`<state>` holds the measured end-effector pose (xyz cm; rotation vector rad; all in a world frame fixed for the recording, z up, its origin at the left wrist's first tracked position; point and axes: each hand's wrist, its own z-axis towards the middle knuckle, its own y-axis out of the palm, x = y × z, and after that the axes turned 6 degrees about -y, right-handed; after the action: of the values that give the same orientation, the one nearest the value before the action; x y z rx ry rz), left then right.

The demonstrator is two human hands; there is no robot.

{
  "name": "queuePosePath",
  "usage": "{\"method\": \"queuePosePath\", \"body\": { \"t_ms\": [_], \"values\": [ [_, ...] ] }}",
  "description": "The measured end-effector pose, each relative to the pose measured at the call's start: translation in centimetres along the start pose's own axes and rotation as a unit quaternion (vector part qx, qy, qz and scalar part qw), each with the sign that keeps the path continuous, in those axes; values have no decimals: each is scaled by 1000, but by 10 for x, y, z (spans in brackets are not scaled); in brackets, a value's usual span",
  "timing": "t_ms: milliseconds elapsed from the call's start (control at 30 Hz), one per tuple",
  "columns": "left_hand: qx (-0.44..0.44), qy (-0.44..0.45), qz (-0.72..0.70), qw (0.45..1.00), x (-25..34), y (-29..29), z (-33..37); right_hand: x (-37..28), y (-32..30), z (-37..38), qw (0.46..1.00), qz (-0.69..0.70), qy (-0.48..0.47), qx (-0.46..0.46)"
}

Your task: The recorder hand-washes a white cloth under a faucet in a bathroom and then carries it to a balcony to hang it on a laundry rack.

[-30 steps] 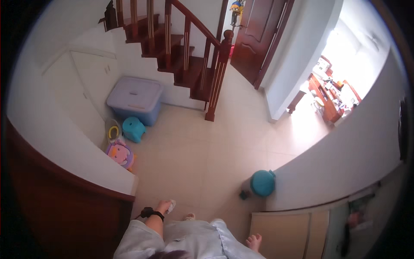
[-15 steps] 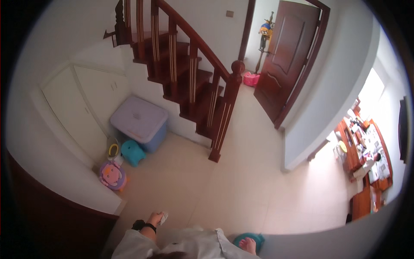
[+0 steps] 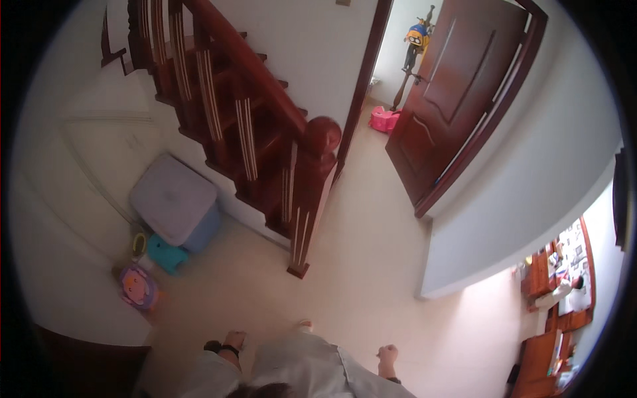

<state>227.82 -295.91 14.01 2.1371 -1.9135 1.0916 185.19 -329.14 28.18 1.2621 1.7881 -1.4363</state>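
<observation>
- Animal-face seat (image 3: 137, 289): pink and purple, nearest item to the left hand but well apart from it. Location: left edge of the floor (image 3: 371, 265), against the wall. The printed face points upward; a long axis cannot be determined.
- Turquoise stool (image 3: 167, 254): beside the seat, in front of the storage box (image 3: 174, 199). The box has a flat grey-lilac lid and a blue body; it stands beside the staircase (image 3: 219, 119).
- Surface: pale, glossy tile floor, with faint joint lines.
- Room: the dark red handrail (image 3: 245, 63) slopes down to an upright newel post (image 3: 308, 199). Beyond, a panelled door (image 3: 458, 93) stands ajar; a pink bag (image 3: 385, 119) lies on the floor in the doorway. Through the right-hand opening, a person in white (image 3: 561, 294) is beside wooden furniture (image 3: 531, 355).
- Left hand (image 3: 234, 340): fingers curled, beside the grey garment (image 3: 298, 361), dark band (image 3: 227, 350) at the wrist; contents cannot be determined.
- Right hand (image 3: 387, 353): fingers curled into a loose fist, raised above the floor's near edge; contents cannot be determined.
</observation>
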Motion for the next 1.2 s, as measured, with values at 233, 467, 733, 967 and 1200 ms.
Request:
{"method": "queuePosePath", "body": {
  "t_ms": [233,467,733,967,1200],
  "values": [
    [50,-15,-102,993,317,24,140,-21,-44,198,997,-3,68,31],
    [57,52,94,993,421,64,262,-114,-7,455,993,23,86,-71],
    [27,-179,-91,979,534,128,299,-403,208,747,944,-66,28,-321],
    [-72,-98,236,964,603,146,369,-565,410,828,891,-119,-56,-435],
    [160,-328,-273,890,755,63,465,-628,487,894,906,-224,2,-358]
  ]
}}
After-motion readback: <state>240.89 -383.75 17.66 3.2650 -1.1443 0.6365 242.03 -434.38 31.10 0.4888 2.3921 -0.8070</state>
